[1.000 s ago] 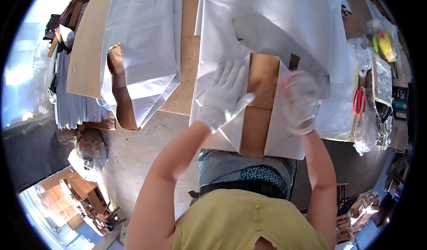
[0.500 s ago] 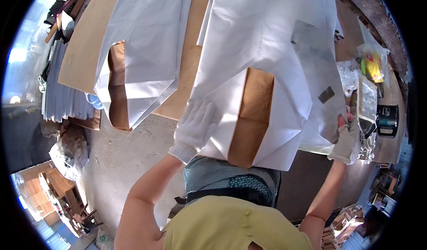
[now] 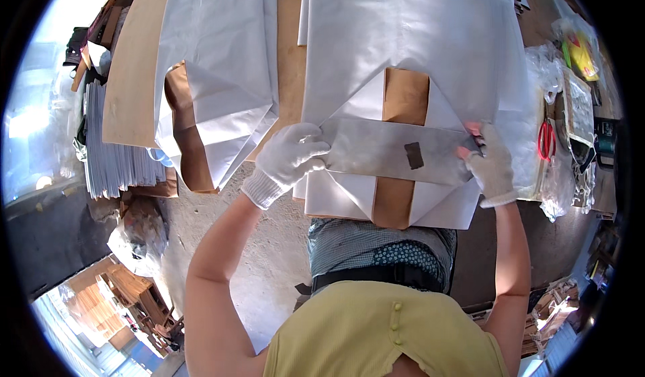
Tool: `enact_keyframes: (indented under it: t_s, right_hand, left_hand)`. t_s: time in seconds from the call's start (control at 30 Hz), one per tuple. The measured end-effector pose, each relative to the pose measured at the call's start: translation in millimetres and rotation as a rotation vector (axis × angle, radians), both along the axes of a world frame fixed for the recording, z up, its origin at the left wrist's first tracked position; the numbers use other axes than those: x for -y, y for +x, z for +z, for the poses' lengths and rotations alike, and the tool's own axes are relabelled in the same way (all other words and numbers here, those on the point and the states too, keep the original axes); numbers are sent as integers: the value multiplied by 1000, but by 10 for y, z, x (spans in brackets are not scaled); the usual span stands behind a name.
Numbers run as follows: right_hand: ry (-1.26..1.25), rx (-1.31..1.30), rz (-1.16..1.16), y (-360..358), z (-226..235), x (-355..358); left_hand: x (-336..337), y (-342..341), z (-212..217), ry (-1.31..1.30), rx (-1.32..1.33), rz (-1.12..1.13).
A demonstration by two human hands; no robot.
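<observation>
A flat grey strip, like a metal plate [image 3: 363, 147], with a dark patch near its middle, lies crosswise over the folded end of a large white paper bag [image 3: 396, 28]. The bag's brown inner paper [image 3: 406, 98] shows above and below the strip. My left hand [image 3: 287, 159], in a white knit glove, grips the strip's left end. At the right end, my right hand [image 3: 492, 165] holds it too; its glove leaves some fingertips bare. The undersides of both grips are hidden.
To the left, another white bag [image 3: 222, 75] with an opened brown end [image 3: 188, 128] lies on a tan board [image 3: 131, 102]. A stack of white sheets [image 3: 111, 142] stands beyond. Red-handled scissors [image 3: 546, 140], clear plastic bags [image 3: 543, 68] and a dark mug [image 3: 606, 142] are at right.
The grey strip has moved from the right side onto the bag's folded end and turned crosswise. My left hand has gone from lying flat on the bag to holding the strip's left end.
</observation>
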State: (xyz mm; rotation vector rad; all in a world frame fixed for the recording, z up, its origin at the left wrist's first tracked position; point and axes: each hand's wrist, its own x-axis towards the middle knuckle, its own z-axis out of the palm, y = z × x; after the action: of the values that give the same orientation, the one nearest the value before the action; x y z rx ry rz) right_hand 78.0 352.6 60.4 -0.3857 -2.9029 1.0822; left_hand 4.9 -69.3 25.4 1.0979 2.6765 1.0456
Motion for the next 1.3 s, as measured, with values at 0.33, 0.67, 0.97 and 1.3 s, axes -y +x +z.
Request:
enact_keyframes:
  t_s: [0.33, 0.67, 0.97, 1.3]
  right_hand:
    - [118, 119, -141, 300, -341, -270]
    - [591, 154, 431, -397, -33, -198]
    - [107, 351, 364, -131, 78, -186]
    - [375, -9, 483, 217, 43, 6]
  left_hand:
    - [32, -78, -56, 84, 12, -108]
    - [-498, 292, 152, -311, -391, -181]
    - [-795, 219, 72, -198, -228, -234]
    - [-964, 464, 4, -103, 65, 215]
